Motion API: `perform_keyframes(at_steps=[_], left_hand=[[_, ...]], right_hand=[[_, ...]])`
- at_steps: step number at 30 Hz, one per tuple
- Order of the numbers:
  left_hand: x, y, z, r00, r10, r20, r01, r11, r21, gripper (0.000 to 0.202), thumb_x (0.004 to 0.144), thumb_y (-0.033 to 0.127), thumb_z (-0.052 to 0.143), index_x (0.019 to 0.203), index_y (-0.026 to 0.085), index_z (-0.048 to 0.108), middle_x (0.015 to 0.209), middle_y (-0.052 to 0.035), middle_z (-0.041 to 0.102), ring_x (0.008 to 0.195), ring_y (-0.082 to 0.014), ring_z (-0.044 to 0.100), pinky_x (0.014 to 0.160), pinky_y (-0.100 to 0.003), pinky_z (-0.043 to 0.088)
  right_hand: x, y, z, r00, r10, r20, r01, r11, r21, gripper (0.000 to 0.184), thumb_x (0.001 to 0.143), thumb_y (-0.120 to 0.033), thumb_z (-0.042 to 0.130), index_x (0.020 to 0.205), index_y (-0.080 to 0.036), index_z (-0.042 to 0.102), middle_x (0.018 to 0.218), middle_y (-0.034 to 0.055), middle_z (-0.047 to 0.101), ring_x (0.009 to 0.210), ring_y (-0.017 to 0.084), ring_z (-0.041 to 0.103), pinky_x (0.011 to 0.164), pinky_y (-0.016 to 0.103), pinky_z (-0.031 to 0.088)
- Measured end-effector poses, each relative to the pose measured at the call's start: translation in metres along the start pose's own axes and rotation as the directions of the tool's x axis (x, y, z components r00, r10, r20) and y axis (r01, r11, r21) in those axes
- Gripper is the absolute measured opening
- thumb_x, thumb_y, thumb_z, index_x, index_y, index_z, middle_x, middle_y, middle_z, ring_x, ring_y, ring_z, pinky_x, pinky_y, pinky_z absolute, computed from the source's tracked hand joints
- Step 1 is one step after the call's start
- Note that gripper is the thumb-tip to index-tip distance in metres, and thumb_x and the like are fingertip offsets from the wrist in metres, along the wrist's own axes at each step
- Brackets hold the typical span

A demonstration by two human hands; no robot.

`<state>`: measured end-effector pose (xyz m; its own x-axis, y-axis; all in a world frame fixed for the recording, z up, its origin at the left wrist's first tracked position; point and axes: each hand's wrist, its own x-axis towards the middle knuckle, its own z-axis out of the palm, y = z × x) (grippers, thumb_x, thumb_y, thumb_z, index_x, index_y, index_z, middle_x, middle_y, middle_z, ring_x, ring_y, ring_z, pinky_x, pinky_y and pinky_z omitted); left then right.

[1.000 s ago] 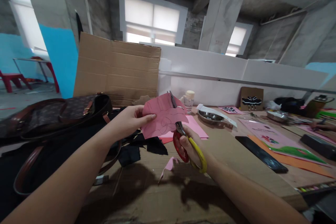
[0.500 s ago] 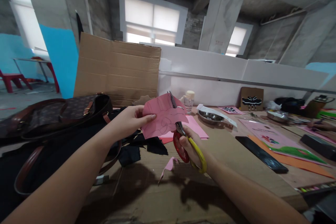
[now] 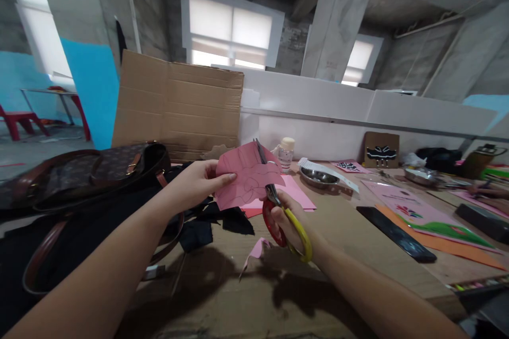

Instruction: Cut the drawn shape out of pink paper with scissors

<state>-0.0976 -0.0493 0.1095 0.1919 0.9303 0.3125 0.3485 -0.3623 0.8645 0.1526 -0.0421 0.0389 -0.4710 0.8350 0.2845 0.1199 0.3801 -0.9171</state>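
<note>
My left hand [image 3: 201,183] pinches the left edge of a pink sheet of paper [image 3: 238,177], thumb on top. Drawn lines run across the sheet, which is raised above the table and slightly curved. In my right hand [image 3: 292,209] is a pair of scissors [image 3: 274,222] with red and yellow handles. Their blades reach around the sheet's right part, one tip showing past its top edge; part of the blades is hidden by the paper. Below lies a curled pink paper scrap [image 3: 257,250] on brown cardboard [image 3: 214,291]. More pink paper [image 3: 304,196] lies behind my right hand.
A handbag [image 3: 119,169] and black cloth scraps [image 3: 236,221] are at left. Behind stand a cardboard panel [image 3: 178,106] and a jar [image 3: 286,153]. A metal bowl [image 3: 320,176], a black phone-like slab [image 3: 395,233] and another person's hand [image 3: 489,190] are at right.
</note>
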Motion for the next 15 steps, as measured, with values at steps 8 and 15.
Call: perform_keyframes(at_steps=[8,15], left_hand=[[0.001,-0.001,-0.002,1.0,0.004,-0.006,-0.004,1.0,-0.013,0.04,0.08,0.053,0.071,0.097,0.017,0.073,0.101,-0.0082,0.076,0.09,-0.0245,0.07,0.077,-0.033,0.055],[0.002,0.0,-0.005,0.999,0.002,-0.037,-0.003,0.999,-0.041,0.044,0.08,0.054,0.071,0.103,0.016,0.072,0.107,-0.0094,0.076,0.094,-0.0255,0.07,0.082,-0.036,0.056]], right_hand=[[0.0,-0.005,0.0,1.0,-0.012,0.01,0.012,1.0,0.005,0.073,0.081,-0.08,0.053,0.122,-0.02,0.051,0.055,-0.0074,0.039,0.04,0.01,0.034,0.039,0.024,0.031],[-0.002,-0.016,0.001,0.995,-0.09,0.035,0.09,0.996,-0.018,0.076,0.079,-0.085,0.049,0.118,-0.02,0.048,0.054,-0.0088,0.039,0.039,0.009,0.034,0.038,0.022,0.03]])
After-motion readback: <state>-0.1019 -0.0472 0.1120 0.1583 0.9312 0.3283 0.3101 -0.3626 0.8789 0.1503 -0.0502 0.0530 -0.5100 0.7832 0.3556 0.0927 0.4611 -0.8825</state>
